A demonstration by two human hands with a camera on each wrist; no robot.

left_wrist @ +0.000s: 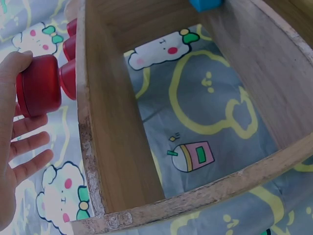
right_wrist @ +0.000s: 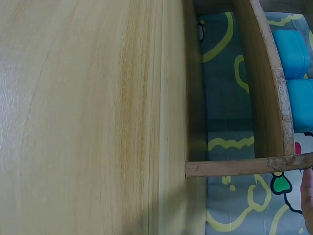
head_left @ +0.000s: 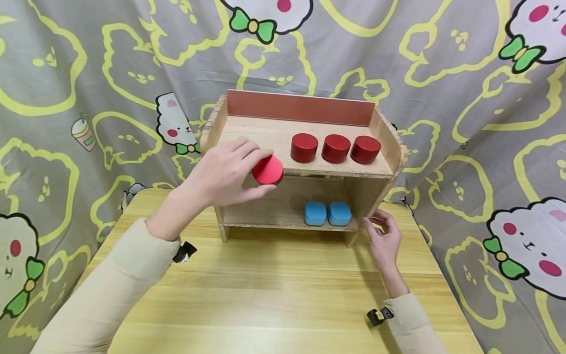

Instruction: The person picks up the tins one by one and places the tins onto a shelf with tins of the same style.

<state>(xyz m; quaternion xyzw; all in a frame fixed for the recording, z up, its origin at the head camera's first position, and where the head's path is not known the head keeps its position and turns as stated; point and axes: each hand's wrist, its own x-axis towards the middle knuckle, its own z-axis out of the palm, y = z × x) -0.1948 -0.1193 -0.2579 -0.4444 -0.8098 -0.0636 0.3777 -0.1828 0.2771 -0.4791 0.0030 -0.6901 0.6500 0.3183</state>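
Observation:
In the head view my left hand [head_left: 227, 172] holds a red round tin [head_left: 268, 170] between thumb and fingers, in front of the upper board's left part. The left wrist view shows this red tin [left_wrist: 40, 85] gripped at its lid end, the other fingers spread below. On the wooden shelf's [head_left: 247, 129] upper board, three more red tins [head_left: 304, 148] stand in a row towards the right. My right hand [head_left: 385, 238] is at the shelf's lower right side, fingers loosely bent, thumb at the side panel. Only a finger [right_wrist: 307, 196] shows in the right wrist view.
Two blue rounded-square tins [head_left: 315, 214] sit side by side on the lower board, right of its middle. The shelf stands on a light wooden table [head_left: 265, 295]. A patterned grey curtain [head_left: 132, 73] hangs behind and at both sides.

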